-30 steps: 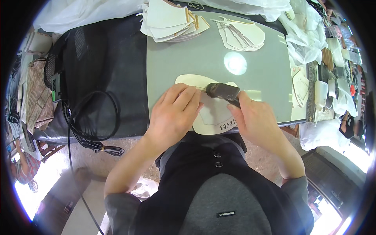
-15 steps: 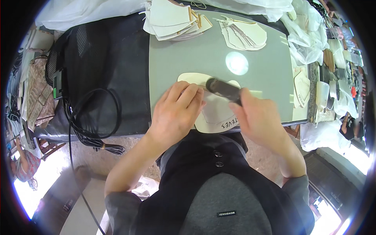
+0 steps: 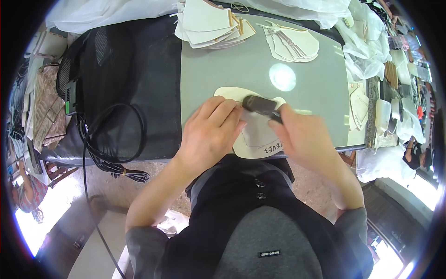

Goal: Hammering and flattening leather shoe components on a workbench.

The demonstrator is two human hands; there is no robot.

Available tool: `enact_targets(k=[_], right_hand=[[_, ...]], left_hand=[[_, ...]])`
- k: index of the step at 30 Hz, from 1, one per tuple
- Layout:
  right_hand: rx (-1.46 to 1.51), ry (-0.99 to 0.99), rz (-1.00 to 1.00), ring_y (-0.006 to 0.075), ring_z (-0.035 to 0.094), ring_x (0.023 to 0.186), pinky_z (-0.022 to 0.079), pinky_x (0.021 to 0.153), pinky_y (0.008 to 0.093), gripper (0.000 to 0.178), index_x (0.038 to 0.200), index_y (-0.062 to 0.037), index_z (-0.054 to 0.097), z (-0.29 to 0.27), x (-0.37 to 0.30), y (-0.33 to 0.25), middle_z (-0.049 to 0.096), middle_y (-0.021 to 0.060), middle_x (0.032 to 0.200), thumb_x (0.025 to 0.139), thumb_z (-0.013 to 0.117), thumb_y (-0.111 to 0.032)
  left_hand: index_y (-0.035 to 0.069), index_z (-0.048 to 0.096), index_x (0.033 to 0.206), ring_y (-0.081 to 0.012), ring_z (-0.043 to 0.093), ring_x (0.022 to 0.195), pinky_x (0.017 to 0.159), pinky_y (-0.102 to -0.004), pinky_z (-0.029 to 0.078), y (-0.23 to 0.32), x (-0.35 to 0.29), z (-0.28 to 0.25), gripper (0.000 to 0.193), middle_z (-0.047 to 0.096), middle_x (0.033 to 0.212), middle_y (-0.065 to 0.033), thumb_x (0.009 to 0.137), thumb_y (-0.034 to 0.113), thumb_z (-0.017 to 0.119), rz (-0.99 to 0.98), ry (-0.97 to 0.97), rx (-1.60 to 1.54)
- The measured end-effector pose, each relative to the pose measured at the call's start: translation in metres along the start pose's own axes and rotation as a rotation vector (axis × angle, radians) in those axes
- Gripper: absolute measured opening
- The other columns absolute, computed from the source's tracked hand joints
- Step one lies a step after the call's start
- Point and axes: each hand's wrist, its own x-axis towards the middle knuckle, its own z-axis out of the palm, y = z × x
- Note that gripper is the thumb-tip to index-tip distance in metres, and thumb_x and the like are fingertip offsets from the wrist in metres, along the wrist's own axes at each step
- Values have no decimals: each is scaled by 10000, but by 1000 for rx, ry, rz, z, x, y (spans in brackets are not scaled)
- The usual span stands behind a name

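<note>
A cream curved pattern piece [image 3: 226,92] with dark handwriting lies at the near edge of the grey-green work board, with a paler piece [image 3: 258,130] on top of it. My left hand [image 3: 211,123] rests on their left side, fingers bent and pressed together, pinching the paler piece's upper edge. In my right hand [image 3: 304,135] is a dark hammer [image 3: 259,105], gripped by its handle. Its blurred head lies over the piece's upper edge, right beside my left fingertips. Whether the head touches the piece I cannot tell.
White cut pieces [image 3: 206,23] are stacked at the far edge, beside a tied bundle of similar pieces [image 3: 292,43]. Looped black cable [image 3: 139,135] and a dark mesh-backed item [image 3: 102,60] lie left. Clear plastic bags [image 3: 367,46] fill the far right.
The hammer head has shifted slightly left and turned, now lying against the piece's edge near my left fingers. My left hand stays in place.
</note>
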Motion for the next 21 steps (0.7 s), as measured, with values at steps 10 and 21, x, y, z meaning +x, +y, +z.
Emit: enact_targets(k=[10, 21], right_hand=[[26, -65, 12, 399, 581, 536, 439, 492, 471, 311, 900, -1, 480, 1, 4, 3, 547, 167, 559, 999, 549, -288], [52, -50, 40, 402, 574, 536, 433, 501, 488, 299, 917, 7, 476, 8, -11, 10, 537, 169, 555, 1001, 537, -274]], left_hand=[[-2, 587, 1072, -306, 641, 930, 776, -383, 544, -3, -5, 3, 418, 645, 992, -108, 717, 79, 792, -53, 36, -68], [-2, 524, 1128, -260, 655, 862, 730, -338, 545, -9, 12, 6, 433, 664, 932, -104, 758, -24, 747, -234, 39, -190]])
